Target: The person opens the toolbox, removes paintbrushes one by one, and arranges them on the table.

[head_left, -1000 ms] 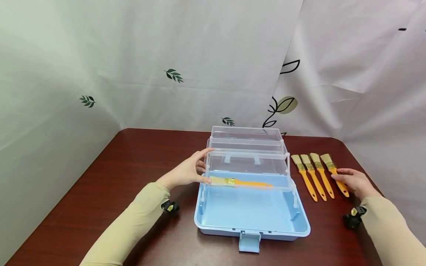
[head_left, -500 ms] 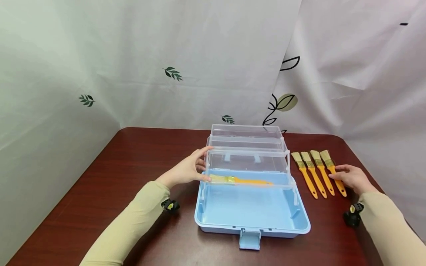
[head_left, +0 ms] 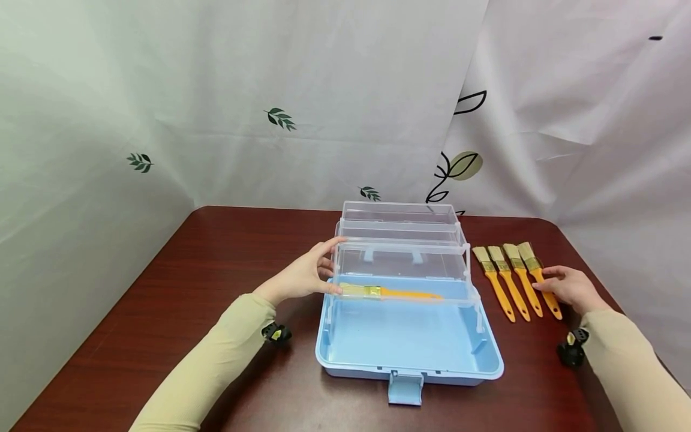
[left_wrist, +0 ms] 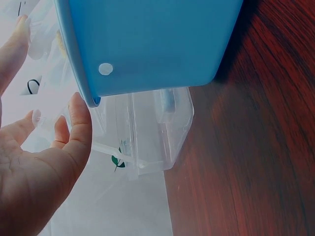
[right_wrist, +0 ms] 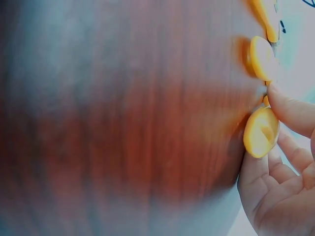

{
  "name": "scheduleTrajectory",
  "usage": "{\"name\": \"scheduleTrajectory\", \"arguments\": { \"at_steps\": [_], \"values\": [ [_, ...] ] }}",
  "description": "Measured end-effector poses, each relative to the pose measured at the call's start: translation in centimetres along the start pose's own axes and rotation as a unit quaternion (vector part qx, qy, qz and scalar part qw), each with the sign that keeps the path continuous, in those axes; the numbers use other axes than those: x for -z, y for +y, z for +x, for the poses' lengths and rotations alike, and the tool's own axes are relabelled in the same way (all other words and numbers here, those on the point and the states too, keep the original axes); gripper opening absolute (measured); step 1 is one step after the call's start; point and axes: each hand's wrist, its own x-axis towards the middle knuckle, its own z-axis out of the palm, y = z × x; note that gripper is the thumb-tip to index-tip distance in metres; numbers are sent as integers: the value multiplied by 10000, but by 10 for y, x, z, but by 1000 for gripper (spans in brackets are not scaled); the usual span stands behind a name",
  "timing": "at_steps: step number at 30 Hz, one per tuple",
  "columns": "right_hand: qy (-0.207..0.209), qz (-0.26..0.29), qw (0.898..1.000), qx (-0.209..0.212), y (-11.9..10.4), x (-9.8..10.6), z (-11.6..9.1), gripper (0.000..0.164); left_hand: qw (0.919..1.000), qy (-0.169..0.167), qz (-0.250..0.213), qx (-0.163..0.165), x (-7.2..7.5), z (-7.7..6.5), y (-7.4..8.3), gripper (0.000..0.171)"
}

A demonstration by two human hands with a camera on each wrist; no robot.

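Four paintbrushes with yellow handles lie side by side on the worktop [head_left: 227,264], right of the open toolbox [head_left: 408,354]. The right hand [head_left: 569,289] is at the outermost brush [head_left: 540,279]: the head view shows its fingers laid over the handle, and the right wrist view shows thumb and fingers [right_wrist: 290,110] pinching the handle's rounded end while it lies on the wood. The neighbouring three brushes [head_left: 507,279] lie just beside it. The left hand [head_left: 302,277] rests against the toolbox's left end, fingers spread loosely along the clear trays [head_left: 402,240], thumb at the blue rim. A fifth brush [head_left: 391,293] lies lengthwise in the lowest clear tray, well apart from the right hand.

The worktop is dark reddish wood with rounded corners, backed by white sheets printed with leaf sprigs.

Since half a second ago almost nothing has shifted; the right hand sits a touch nearer the brush heads, and the left hand has stayed put.
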Motion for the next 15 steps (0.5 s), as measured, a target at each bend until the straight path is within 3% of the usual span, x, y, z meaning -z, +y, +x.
{"name": "scheduleTrajectory", "arguments": {
  "at_steps": [15],
  "values": [
    [125,-220,9996,160,2,0,-3,71,10000,-8,37,26,0,-1,0,99]
  ]
}}
